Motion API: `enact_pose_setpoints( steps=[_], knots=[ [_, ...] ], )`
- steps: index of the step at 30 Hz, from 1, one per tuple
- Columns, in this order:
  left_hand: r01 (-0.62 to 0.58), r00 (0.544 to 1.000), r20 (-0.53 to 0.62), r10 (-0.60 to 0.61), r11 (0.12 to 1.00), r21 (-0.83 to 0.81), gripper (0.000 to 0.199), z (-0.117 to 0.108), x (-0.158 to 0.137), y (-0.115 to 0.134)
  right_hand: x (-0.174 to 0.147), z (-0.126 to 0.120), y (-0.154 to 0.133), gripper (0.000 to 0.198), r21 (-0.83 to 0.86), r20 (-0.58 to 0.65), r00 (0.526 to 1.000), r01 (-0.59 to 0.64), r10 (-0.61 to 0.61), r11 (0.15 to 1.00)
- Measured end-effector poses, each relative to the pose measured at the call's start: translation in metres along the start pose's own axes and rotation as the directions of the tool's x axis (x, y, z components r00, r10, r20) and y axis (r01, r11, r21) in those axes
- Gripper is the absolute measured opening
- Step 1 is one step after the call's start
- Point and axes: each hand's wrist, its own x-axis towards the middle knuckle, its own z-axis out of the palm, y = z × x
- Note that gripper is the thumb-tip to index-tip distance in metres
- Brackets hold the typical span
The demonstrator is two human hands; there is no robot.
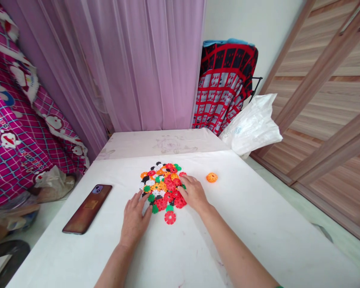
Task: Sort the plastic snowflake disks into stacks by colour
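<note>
A heap of notched plastic discs [160, 185] in red, orange, green, black and white lies in the middle of the white table. My left hand [134, 218] rests at the near left edge of the heap, its fingers apart and touching or just over the outer discs. On the opposite side, my right hand [193, 193] reaches against the heap with thumb and fingers spread. A single red disc [170, 217] lies flat at the near end of the pile. Off to the right sits a small orange stack of discs [211, 177], apart from the rest.
A brown phone [87, 209] lies face down on the table [174, 256] at the left. Beyond the right rear corner is a white plastic bag [253, 124]. A purple curtain [144, 64] hangs behind, and a wooden wardrobe [327, 108] stands at the right.
</note>
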Motion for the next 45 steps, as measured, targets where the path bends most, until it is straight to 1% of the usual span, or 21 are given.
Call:
enact_pose_setpoints(
  steps=[3,6,9,11,12,14,16,17,20,22,25,27,28,30,32,33,35,38,42,45],
  knots=[
    [0.0,1.0,0.009,0.0,1.0,0.007,0.041,0.0,0.0,0.001,-0.003,0.01,-0.025,0.039,-0.024,0.066,0.997,0.034,-0.033,0.999],
    [-0.004,1.0,0.016,0.004,1.0,0.007,0.041,0.0,0.001,0.002,-0.014,0.013,-0.043,0.041,0.032,0.066,0.992,0.11,-0.112,0.993],
    [-0.008,1.0,0.02,0.008,1.0,0.003,0.04,-0.001,0.001,0.004,-0.024,0.013,-0.049,0.035,0.115,0.044,0.976,0.207,-0.213,0.972],
    [-0.006,1.0,0.021,0.006,1.0,-0.002,0.04,-0.001,0.001,0.005,-0.027,0.012,-0.045,0.031,0.148,-0.004,0.971,0.239,-0.241,0.96],
    [-0.003,1.0,0.021,0.003,1.0,-0.004,0.04,-0.002,0.001,0.005,-0.027,0.012,-0.041,0.03,0.146,-0.035,0.974,0.225,-0.222,0.963],
    [0.002,1.0,0.026,-0.002,1.0,-0.01,0.04,-0.002,0.0,0.006,-0.026,0.01,-0.033,0.03,0.107,-0.077,0.988,0.14,-0.133,0.984],
    [0.005,0.999,0.035,-0.005,1.0,-0.016,0.04,-0.002,0.0,0.006,-0.025,0.009,-0.027,0.031,0.062,-0.069,0.996,0.062,-0.057,0.996],
    [0.006,0.999,0.037,-0.005,1.0,-0.019,0.04,-0.002,0.0,0.006,-0.025,0.009,-0.026,0.031,0.052,-0.053,0.997,0.055,-0.052,0.997],
    [0.009,1.0,0.027,-0.008,1.0,-0.023,0.04,-0.002,-0.001,0.006,-0.025,0.007,-0.026,0.029,0.07,-0.041,0.992,0.118,-0.116,0.99],
    [0.011,1.0,0.026,-0.011,1.0,-0.02,0.04,-0.002,-0.001,0.006,-0.022,0.005,-0.026,0.027,0.076,-0.061,0.993,0.103,-0.099,0.992],
    [0.015,0.999,0.046,-0.014,1.0,-0.013,0.041,-0.003,0.0,0.006,-0.016,0.003,-0.022,0.025,0.037,-0.047,0.998,-0.05,0.052,0.998],
    [0.017,0.998,0.055,-0.016,1.0,-0.01,0.041,-0.003,0.0,0.007,-0.014,0.002,-0.021,0.025,0.004,-0.017,0.994,-0.112,0.112,0.994],
    [0.018,0.998,0.056,-0.017,1.0,-0.009,0.041,-0.003,0.0,0.007,-0.015,0.003,-0.022,0.025,0.001,-0.003,0.994,-0.111,0.111,0.994],
    [0.021,0.998,0.052,-0.02,1.0,-0.011,0.041,-0.003,0.0,0.007,-0.017,0.005,-0.024,0.026,0.026,0.012,0.998,-0.064,0.063,0.998],
    [0.024,0.999,0.046,-0.024,1.0,-0.016,0.041,-0.003,-0.001,0.007,-0.019,0.006,-0.026,0.027,0.074,0.008,1.0,-0.019,0.019,0.997],
    [0.026,0.999,0.044,-0.026,0.999,-0.018,0.041,-0.003,-0.001,0.007,-0.019,0.007,-0.026,0.027,0.092,0.003,1.0,-0.017,0.017,0.996],
    [0.03,0.999,0.042,-0.029,0.999,-0.023,0.041,-0.002,-0.001,0.007,-0.016,0.007,-0.023,0.028,0.096,-0.005,0.998,-0.055,0.056,0.994],
    [0.032,0.999,0.044,-0.031,0.999,-0.027,0.041,-0.002,-0.001,0.007,-0.007,0.007,-0.017,0.032,0.043,0.018,0.993,-0.115,0.114,0.992],
    [0.035,0.998,0.049,-0.034,0.999,-0.031,0.042,-0.002,-0.002,0.007,0.003,0.005,-0.015,0.035,-0.002,0.12,0.989,-0.091,0.09,0.996],
    [0.036,0.999,0.039,-0.034,0.999,-0.036,0.041,-0.002,-0.002,0.008,0.009,0.004,-0.018,0.036,-0.033,0.162,0.983,-0.082,0.086,0.996]
  ],
)
